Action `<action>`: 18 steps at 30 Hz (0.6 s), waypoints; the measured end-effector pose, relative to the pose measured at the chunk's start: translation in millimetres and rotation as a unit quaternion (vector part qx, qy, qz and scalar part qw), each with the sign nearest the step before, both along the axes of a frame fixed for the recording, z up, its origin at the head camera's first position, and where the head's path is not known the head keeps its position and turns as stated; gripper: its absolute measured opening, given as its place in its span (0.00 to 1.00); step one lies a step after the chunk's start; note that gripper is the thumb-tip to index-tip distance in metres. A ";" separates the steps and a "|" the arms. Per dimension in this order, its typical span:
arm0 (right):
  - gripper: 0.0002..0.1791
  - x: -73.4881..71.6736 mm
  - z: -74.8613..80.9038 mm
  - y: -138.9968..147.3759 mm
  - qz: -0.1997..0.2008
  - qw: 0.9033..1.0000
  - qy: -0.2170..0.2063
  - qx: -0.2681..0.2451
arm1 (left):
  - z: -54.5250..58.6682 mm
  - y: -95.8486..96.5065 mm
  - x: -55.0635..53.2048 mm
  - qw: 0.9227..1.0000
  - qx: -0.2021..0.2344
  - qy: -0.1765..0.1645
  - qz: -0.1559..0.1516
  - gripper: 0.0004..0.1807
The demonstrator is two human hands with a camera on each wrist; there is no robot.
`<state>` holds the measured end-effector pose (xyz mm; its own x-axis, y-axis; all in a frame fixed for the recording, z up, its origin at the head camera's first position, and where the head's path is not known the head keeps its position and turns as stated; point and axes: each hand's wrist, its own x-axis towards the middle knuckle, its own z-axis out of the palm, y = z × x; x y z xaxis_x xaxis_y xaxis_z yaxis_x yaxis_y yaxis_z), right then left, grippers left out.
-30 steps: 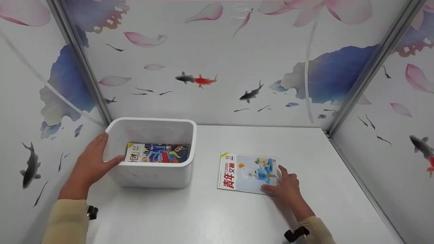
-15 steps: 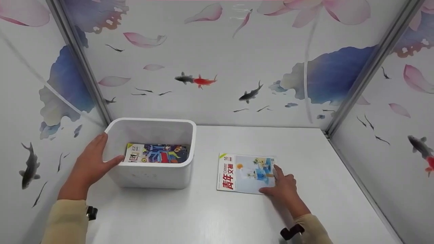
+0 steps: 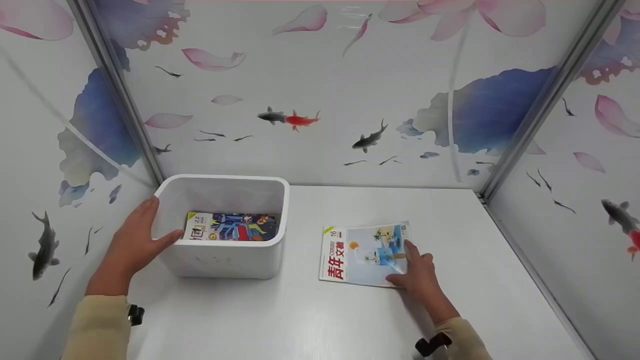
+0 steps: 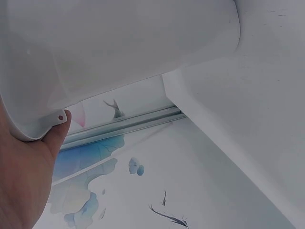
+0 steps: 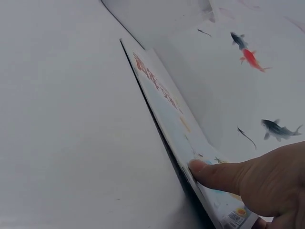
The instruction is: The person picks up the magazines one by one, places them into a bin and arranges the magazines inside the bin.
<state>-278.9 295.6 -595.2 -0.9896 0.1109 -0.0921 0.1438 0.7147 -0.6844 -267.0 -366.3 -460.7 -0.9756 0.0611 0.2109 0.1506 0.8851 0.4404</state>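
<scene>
My left hand (image 3: 131, 244) holds the front left corner of a white plastic bin (image 3: 225, 261), thumb at the front rim and fingers along the left side. In the left wrist view the hand (image 4: 24, 171) grips the bin's rim beside a small holed tab. A magazine (image 3: 367, 257) with red lettering and a blue beach picture lies to the right of the bin. My right hand (image 3: 425, 282) pinches its right edge, which is raised, while the left edge stays low at the table. In the right wrist view the thumb presses on the cover; the other fingers are mostly hidden.
Inside the bin lies another magazine (image 3: 245, 227) with a colourful cover. The white table (image 3: 300, 320) is enclosed by printed wall panels (image 3: 325, 65) at the back and both sides. Metal posts (image 3: 545, 100) stand in the back corners.
The magazine's right edge has risen and its cover now tilts, with my right hand's fingers at that edge. The right hand shifted slightly left. My left hand and the bin have stayed put.
</scene>
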 end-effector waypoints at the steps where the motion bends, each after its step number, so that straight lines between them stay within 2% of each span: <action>1: 0.65 -0.4 -0.1 0.4 0.000 1.000 -0.001 -0.004 | 0.1 0.1 0.1 1.000 -0.001 -0.001 0.000 0.62; 10: 0.64 1.1 -3.4 3.0 -0.009 0.999 -0.011 -0.029 | -1.0 -0.8 0.2 1.000 -0.007 -0.003 -0.001 0.63; 18: 0.62 1.2 4.9 0.1 -0.001 1.000 -0.011 -0.023 | -0.5 -0.2 0.7 1.000 -0.004 -0.003 0.002 0.64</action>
<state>-277.7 295.8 -590.3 -0.9872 0.1078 -0.1179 0.1597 0.6829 -0.7128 -266.2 -366.4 -461.1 -0.9771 0.0594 0.2045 0.1450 0.8888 0.4348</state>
